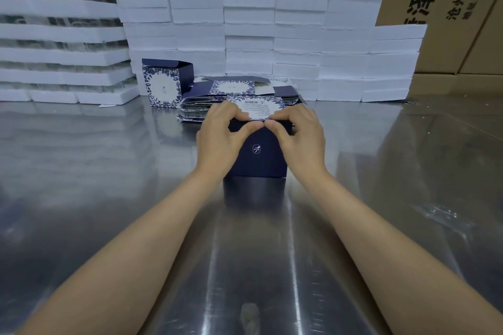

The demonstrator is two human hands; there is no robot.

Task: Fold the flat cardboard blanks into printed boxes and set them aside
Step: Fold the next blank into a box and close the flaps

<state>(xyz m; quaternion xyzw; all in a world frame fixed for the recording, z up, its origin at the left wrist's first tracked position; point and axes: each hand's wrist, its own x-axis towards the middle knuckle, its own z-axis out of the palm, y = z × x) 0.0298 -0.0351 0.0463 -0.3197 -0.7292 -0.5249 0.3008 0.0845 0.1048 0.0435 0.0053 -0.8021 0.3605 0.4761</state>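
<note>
A dark blue printed box (257, 156) stands upright on the steel table in front of me, a small white logo on its near face. My left hand (220, 139) and my right hand (299, 139) grip its top corners, thumbs meeting at the upper edge and fingers pressing a flap with a barcode label (258, 110). Behind it lies a pile of flat blue-and-white floral blanks (217, 95). One folded box (163, 84) stands to the left of the pile with its lid flap up.
White foam blocks (250, 22) are stacked in a wall at the back and in trays at the left (60, 35). Brown cartons (449, 8) stand at the back right. The shiny steel table (109, 171) stretches to both sides.
</note>
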